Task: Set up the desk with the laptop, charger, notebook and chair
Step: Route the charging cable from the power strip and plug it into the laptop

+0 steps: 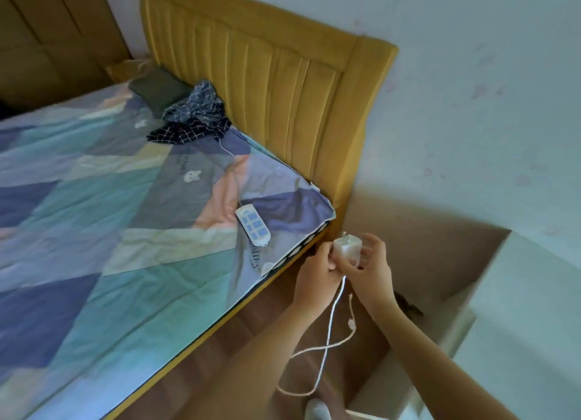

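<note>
- Holding a white charger [346,249] between both hands, a person stands beside a bed [94,215]; the charger sits at about 4 o'clock in the head view, prongs pointing up.
- The left hand [314,273] grips the charger's lower left side, fingers closed around it.
- The right hand [371,269] pinches its right side, upper fingers spread loosely.
- A white cable [330,325] hangs from the charger, looping toward 6 o'clock above the wooden floor [267,325].
- A white power strip [253,226] lies on the patterned bedsheet, at 10 o'clock from the charger.
- A yellow headboard [267,74] stands at 12 o'clock.
</note>
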Demonstrator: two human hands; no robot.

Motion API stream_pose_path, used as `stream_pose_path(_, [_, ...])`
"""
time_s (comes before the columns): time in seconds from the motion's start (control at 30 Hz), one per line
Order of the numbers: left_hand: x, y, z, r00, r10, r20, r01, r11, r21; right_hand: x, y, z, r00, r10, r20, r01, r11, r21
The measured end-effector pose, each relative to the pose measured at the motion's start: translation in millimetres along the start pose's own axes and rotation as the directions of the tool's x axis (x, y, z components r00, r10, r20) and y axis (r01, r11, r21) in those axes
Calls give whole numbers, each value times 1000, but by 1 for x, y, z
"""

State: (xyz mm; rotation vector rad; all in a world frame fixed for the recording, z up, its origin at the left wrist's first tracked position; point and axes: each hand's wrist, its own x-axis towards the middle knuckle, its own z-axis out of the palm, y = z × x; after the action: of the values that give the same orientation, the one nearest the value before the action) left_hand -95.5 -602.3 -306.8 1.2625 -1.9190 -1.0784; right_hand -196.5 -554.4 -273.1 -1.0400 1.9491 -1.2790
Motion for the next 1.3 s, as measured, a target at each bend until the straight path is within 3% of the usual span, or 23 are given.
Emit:
stream_pose_path(0.2, [54, -51, -23, 962, -254, -105, 251, 967, -34, 71, 15, 83, 967, 216, 132, -228, 970, 83])
stream_pose_path(0.33, [100, -102, -36, 930, -366, 39, 368, 928, -53, 121, 31, 136, 953, 240, 185, -245, 969, 8])
stream_pose_path(0.47, [142, -163, -53, 914, -367, 171, 381, 923, -57, 167, 55, 182, 952, 214, 219, -200, 976, -87])
stream_pose_path(0.57, [164, -213, -68, 912, -389, 131, 395, 919, -20, 195, 77, 209, 946, 188, 264, -132, 967, -218])
stream_pose_path(0.7, [192, -281, -85, 937, -350, -22, 337, 884, 324, 228, 111, 239, 908, 115, 404, 52, 923, -381])
stream_pose_path(0.87, [220, -350, -81, 965, -255, 57, 185, 820, 541, 265, 130, 272, 825, -2, 565, 320, 826, -464])
stream_pose_path(1.0, [234, -373, -68, 958, -244, 154, 120, 822, 557, 285, 138, 298, 723, -76, 686, 532, 695, -484])
stream_pose_path(1.17, [244, -387, -68, 952, -239, 190, 109, 847, 520, 300, 143, 316, 563, -147, 814, 783, 412, -467])
stream_pose_path(1.3, [240, -394, -70, 961, -209, 181, 83, 843, 531, 303, 135, 322, 554, -114, 825, 804, 333, -493])
